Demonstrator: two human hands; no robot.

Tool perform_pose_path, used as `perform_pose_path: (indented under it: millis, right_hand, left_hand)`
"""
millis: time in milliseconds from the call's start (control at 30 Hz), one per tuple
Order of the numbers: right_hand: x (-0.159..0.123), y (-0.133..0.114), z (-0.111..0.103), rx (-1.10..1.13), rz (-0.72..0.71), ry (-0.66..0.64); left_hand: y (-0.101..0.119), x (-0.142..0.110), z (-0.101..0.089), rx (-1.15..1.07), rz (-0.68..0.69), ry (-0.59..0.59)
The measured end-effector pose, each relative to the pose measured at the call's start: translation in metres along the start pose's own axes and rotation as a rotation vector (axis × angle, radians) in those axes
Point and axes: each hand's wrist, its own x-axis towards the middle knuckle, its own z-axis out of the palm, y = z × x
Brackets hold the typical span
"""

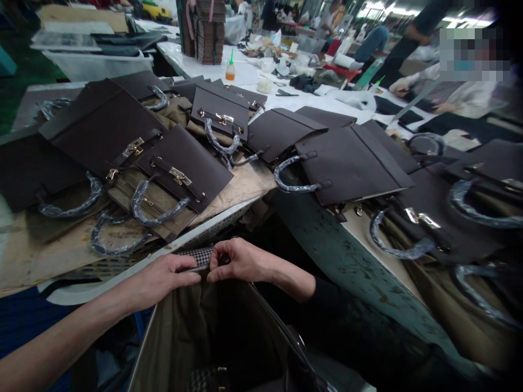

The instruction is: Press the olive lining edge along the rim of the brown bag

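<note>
Open bag (183,332), 7 o'clock | person's left hand (161,279), 8 o'clock: at rim (204,268), clamping cannot be told | right hand (239,261), 6–7 o'clock: pinching rim

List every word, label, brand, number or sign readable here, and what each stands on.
No text can be read anywhere in this view.
Metal clasps on the dark bags: any engraving is too small or blurred to read.
Bottle: no lettering can be made out.
Checked fabric: pattern only.
</note>
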Motion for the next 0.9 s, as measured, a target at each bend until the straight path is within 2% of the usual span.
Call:
perform_pose_path:
  millis: [100,200,300,433,667,900]
  right_hand:
    - [-0.003,0.008,-0.004,0.002,0.028,0.024]
    - [-0.004,0.016,-0.005,0.045,0.072,-0.009]
    - [-0.005,0.023,-0.007,0.161,0.094,-0.097]
    - [-0.006,0.031,-0.009,0.398,0.027,-0.253]
    - [-0.004,0.035,-0.011,0.507,-0.047,-0.386]
    - [0.000,0.039,-0.011,0.422,-0.053,-0.357]
  left_hand:
    - [-0.001,-0.001,0.001,-0.137,-0.028,-0.034]
    - [0.001,-0.001,0.002,-0.234,-0.066,-0.100]
    - [0.003,-0.001,0.002,-0.339,-0.068,-0.193]
    - [0.000,-0.003,0.001,-0.465,-0.084,-0.273]
    - [-0.008,-0.001,0.000,-0.496,-0.127,-0.249]
    - [-0.006,0.004,0.001,-0.391,-0.110,-0.200]
